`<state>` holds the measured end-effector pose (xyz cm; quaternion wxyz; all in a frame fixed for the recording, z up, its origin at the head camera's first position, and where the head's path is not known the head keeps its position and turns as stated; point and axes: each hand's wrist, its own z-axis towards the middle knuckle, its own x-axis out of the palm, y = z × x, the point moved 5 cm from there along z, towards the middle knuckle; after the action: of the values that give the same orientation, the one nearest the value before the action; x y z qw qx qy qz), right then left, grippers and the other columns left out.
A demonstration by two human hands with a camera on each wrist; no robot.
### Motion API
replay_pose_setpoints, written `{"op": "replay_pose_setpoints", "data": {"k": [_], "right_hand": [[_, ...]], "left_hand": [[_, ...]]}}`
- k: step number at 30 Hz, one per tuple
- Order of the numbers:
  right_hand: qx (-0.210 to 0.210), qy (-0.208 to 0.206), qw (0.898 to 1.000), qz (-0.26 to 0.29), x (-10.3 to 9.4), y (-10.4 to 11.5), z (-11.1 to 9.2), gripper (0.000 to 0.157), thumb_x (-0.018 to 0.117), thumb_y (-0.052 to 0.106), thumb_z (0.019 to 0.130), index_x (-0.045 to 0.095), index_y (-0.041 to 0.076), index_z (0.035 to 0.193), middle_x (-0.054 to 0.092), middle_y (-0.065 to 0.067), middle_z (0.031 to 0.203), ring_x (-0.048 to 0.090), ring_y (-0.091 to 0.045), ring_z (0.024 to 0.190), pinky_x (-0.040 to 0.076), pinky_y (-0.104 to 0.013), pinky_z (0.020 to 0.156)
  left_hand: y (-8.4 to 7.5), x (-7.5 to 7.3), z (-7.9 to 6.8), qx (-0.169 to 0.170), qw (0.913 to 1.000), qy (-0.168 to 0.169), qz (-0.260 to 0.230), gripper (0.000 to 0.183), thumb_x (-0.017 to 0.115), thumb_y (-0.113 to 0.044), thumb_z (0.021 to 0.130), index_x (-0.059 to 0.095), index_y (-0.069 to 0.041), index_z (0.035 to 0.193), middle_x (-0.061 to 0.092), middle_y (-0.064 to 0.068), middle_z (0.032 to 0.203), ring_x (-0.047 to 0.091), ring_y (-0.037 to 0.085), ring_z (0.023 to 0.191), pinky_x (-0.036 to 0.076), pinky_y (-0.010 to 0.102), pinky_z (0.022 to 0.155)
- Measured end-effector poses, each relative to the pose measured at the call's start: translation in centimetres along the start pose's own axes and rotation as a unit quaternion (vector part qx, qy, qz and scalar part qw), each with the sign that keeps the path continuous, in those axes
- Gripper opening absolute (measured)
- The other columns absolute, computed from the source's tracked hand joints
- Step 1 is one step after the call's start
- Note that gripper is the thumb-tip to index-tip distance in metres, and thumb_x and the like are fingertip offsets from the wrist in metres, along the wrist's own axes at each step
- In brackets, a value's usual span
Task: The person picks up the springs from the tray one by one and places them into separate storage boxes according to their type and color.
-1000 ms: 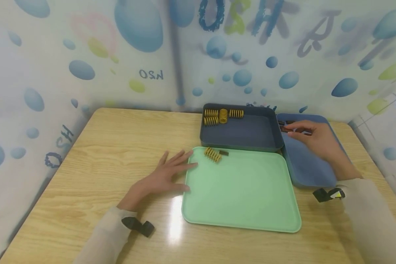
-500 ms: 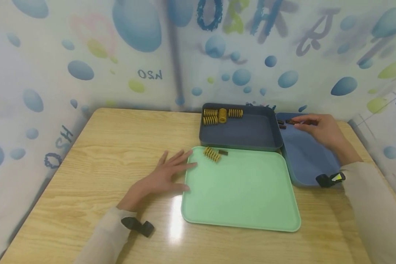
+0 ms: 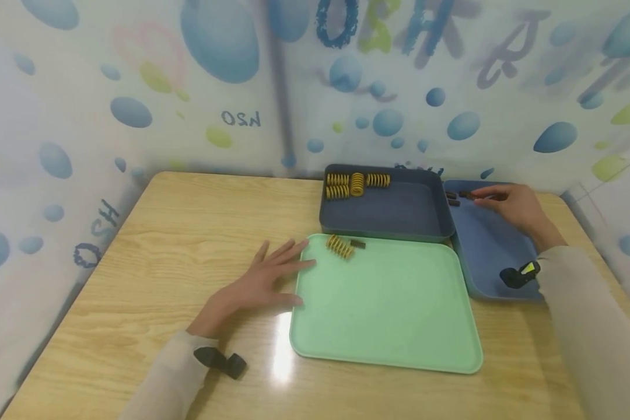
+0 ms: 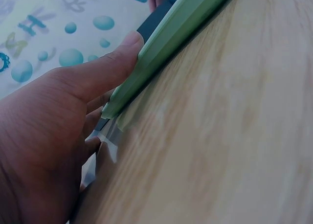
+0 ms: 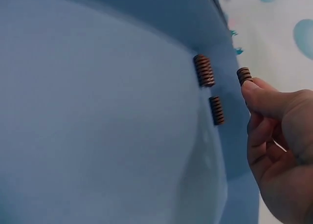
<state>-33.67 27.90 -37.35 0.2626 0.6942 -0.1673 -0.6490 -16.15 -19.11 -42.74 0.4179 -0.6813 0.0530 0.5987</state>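
Note:
My right hand reaches into the blue tray at the right. Its thumb and forefinger pinch a small brown spring by one end. Two other brown springs lie near the tray's wall in the right wrist view. My left hand has its fingers spread at the left edge of the green tray; in the left wrist view the thumb touches its rim. On the green tray lie a larger yellow spring and a small dark spring.
Behind the green tray stands a dark grey-blue tray with several yellow springs at its left end. The trays stand close together on a wooden table. A patterned wall sheet rises behind the table.
A brown spring was let go near the blue tray's left wall. My right hand moved slightly back and right and now pinches another brown spring. The left hand stayed still.

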Motion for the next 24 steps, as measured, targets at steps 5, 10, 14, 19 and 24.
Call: {"op": "replay_pose_setpoints", "data": {"k": [5,10,14,19,24], "right_hand": [[0.02,0.015,1.0,-0.003,0.9,-1.2,0.6,0.043,0.064,0.035,0.092,0.065,0.003,0.122,0.059,-0.022,0.124,0.053,-0.034,0.108,0.045,-0.042,0.084],[0.029,0.002,0.999,-0.016,1.5,-2.2,1.2,0.041,0.065,0.031,0.092,0.065,0.001,0.119,0.059,-0.025,0.122,0.054,-0.037,0.104,0.045,-0.047,0.081],[0.025,-0.014,1.0,-0.013,1.8,-2.5,1.5,0.038,0.066,0.029,0.091,0.067,0.001,0.117,0.061,-0.024,0.119,0.056,-0.032,0.098,0.045,-0.035,0.072],[0.025,-0.025,0.999,-0.01,2.3,-2.5,1.8,0.037,0.068,0.029,0.09,0.068,0.001,0.114,0.062,-0.023,0.117,0.057,-0.03,0.094,0.043,-0.032,0.07],[0.034,-0.033,0.999,-0.008,2.8,-2.5,2.0,0.037,0.068,0.028,0.09,0.068,0.001,0.115,0.062,-0.022,0.118,0.058,-0.032,0.097,0.044,-0.035,0.073]], "left_hand": [[0.2,0.2,0.0,-0.005,1.0,0.004,0.0,0.072,0.058,-0.061,0.086,0.037,-0.029,0.148,0.007,-0.004,0.16,0.002,0.026,0.146,-0.011,0.058,0.109],[0.0,0.1,0.1,0.0,1.0,-0.001,-0.002,0.073,0.059,-0.06,0.086,0.038,-0.028,0.148,0.009,-0.002,0.16,0.003,0.028,0.145,-0.01,0.06,0.108],[0.0,0.0,0.0,0.002,1.0,-0.004,-0.005,0.073,0.06,-0.059,0.086,0.039,-0.027,0.147,0.01,-0.001,0.16,0.004,0.029,0.145,-0.01,0.06,0.108],[0.0,0.0,0.1,-0.001,1.0,-0.002,0.001,0.073,0.059,-0.061,0.085,0.038,-0.028,0.148,0.009,-0.002,0.16,0.004,0.029,0.145,-0.01,0.06,0.108],[0.1,0.0,0.1,-0.003,1.0,0.0,0.002,0.073,0.059,-0.06,0.086,0.038,-0.028,0.148,0.009,-0.002,0.16,0.003,0.028,0.145,-0.01,0.059,0.108]]}}
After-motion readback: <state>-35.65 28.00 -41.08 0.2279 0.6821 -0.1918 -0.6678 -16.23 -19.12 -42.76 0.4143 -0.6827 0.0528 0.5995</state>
